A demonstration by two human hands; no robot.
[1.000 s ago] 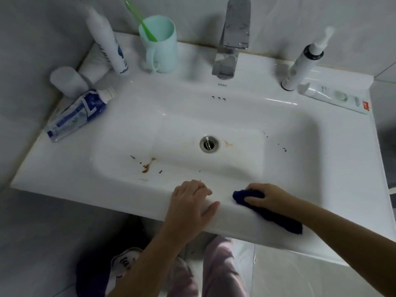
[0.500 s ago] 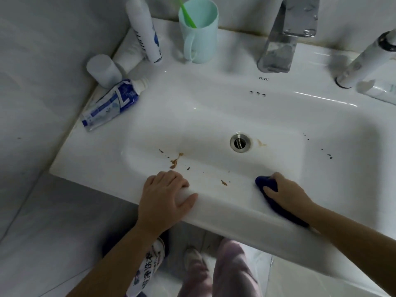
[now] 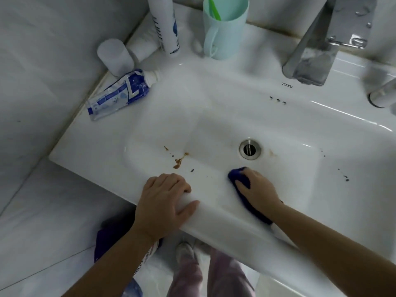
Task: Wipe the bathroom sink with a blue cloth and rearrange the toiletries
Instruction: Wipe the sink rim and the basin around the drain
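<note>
A person leans over a white bathroom sink [image 3: 214,108], the right hand [image 3: 259,189] pressed flat, fingers curled over a bunched blue cloth [image 3: 237,175] on the basin's near slope, the cloth trailing back under the wrist and over the front rim. The left hand [image 3: 165,200] holds nothing; it lies open on the front rim just beside the right, thumb stretched along the edge, apparently to brace the body. Brown stains [image 3: 180,161] sit just beyond the left hand's fingertips and to the left of the cloth (seemingly the next target), while the drain [image 3: 249,149] lies just past the cloth and dark specks [image 3: 345,178] dot the basin well to the right of it. The toiletries look unsorted far beyond the left hand: a toothpaste tube [image 3: 120,94] lying flat, a white bottle [image 3: 167,24] and a mint cup [image 3: 225,28] holding a green toothbrush [image 3: 214,8].
</note>
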